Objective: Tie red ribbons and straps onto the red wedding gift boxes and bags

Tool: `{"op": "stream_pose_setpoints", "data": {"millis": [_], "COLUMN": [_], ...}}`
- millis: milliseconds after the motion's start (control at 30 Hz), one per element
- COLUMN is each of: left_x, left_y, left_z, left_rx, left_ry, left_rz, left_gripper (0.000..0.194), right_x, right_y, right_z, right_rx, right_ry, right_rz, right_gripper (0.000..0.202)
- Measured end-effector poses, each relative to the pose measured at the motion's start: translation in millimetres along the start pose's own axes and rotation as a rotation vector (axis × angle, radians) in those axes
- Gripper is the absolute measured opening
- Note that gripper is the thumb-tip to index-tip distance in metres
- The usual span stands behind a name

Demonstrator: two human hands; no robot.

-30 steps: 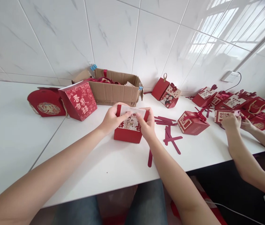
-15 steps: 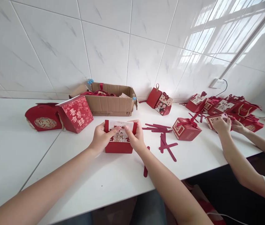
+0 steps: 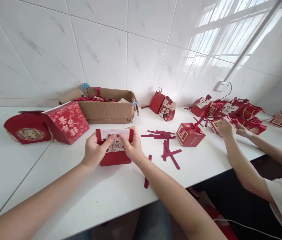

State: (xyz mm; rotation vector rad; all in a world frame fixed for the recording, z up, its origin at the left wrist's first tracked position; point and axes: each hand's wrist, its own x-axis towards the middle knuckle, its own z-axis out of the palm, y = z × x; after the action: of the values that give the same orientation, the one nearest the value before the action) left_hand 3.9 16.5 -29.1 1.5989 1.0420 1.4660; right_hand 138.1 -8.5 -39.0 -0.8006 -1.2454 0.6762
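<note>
Between my two hands is a red gift box (image 3: 116, 159) with a white printed panel showing a cartoon couple, resting on the white table. My left hand (image 3: 96, 148) is closed on its left side, thumb pressed on the panel. On the other side my right hand (image 3: 132, 146) grips it the same way, its thumb close beside the left one. The fingers behind the box are hidden. Dark red strips (image 3: 172, 154) lie loose to the right, and a single strip (image 3: 148, 171) lies by my right forearm.
Behind my hands stands a cardboard box (image 3: 106, 113) of red items. A red floral box (image 3: 68, 121) and a rounded red box (image 3: 28, 128) are at left. Right are a ribbon-tied box (image 3: 190, 135), several more boxes (image 3: 230, 110), and a co-worker's hands (image 3: 227, 128) on one.
The view has turned slightly right, so things sit further left in it, and another person's hands now show at the far right. My grip on the gift box looks the same.
</note>
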Motion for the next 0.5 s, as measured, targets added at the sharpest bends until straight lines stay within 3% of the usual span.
{"op": "stream_pose_setpoints", "data": {"millis": [100,200,267,333,400,500], "left_x": [3.1,6.8,9.0,11.9,16.5,27.1], "left_y": [-1.2,-2.9,-4.6,-6.7,-9.4,-14.9], "left_z": [1.1,3.6,4.4,3.3,0.9,-0.9], "left_rx": [0.072,0.082,0.09,0.131,0.184,0.218], "left_ry": [0.016,-0.006,-0.023,-0.038,-0.061,-0.113], "left_rz": [0.017,-0.012,-0.02,-0.007,0.032,0.096], "left_gripper": [0.037,0.036,0.034,0.031,0.025,0.015], "right_x": [6.1,23.9,45.4,73.4,104.5,151.0], "right_y": [-3.5,-4.7,3.8,21.8,46.6,88.1], "right_z": [-12.2,-42.7,-69.7,-97.2,-120.6,-140.3], "right_rx": [0.017,-0.034,-0.125,-0.39,-0.657,-0.783], "right_ry": [-0.136,-0.253,-0.112,0.079,0.083,0.028], "right_rz": [0.048,0.036,0.028,0.16,0.354,0.429], "right_gripper": [0.023,0.025,0.032,0.03,0.022,0.007]}}
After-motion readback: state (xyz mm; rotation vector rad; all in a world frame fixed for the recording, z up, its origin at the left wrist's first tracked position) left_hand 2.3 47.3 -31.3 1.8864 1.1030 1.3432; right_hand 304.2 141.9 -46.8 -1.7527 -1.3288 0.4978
